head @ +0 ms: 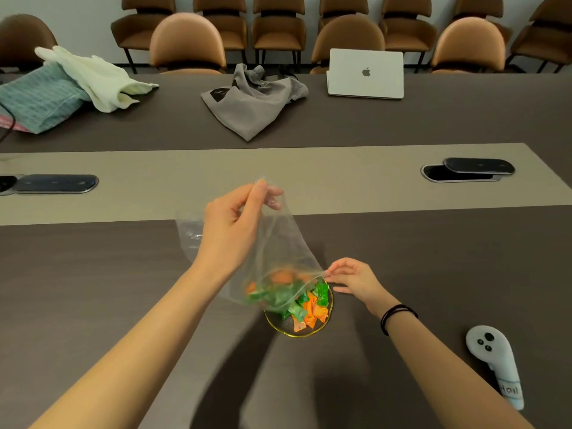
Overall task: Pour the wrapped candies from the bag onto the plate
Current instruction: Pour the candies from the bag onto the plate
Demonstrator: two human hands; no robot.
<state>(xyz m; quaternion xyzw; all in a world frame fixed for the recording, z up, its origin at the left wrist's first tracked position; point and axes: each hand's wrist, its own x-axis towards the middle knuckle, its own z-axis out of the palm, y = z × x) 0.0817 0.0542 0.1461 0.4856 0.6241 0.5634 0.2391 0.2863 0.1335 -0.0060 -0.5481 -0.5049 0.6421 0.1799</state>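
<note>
Bare forearms filled the bottom of the view, and the detail began at the fingers. Fingertips (261, 188) of the left hand (230, 230) were pinched shut on an upper corner of the clear plastic bag (278, 239), holding it high. Fingertips of the right hand (356, 278) were closed on the bag's lower edge beside the plate (297, 332), so the mouth hung tipped over the dish. Several orange and green wrapped candies (309, 308) already lay on the plate; others showed through the film, bunched at the bag's low end just above it.

The film looked thin, limp and slippery, so it would likely fold and trap pieces unless held at opposite corners, as here. Candies appeared light and loose, and would probably slide out with a gentle shake. That plate seemed small, glassy and gold-rimmed, shallow enough for pieces to skid off onto the dark table (433, 274).
</note>
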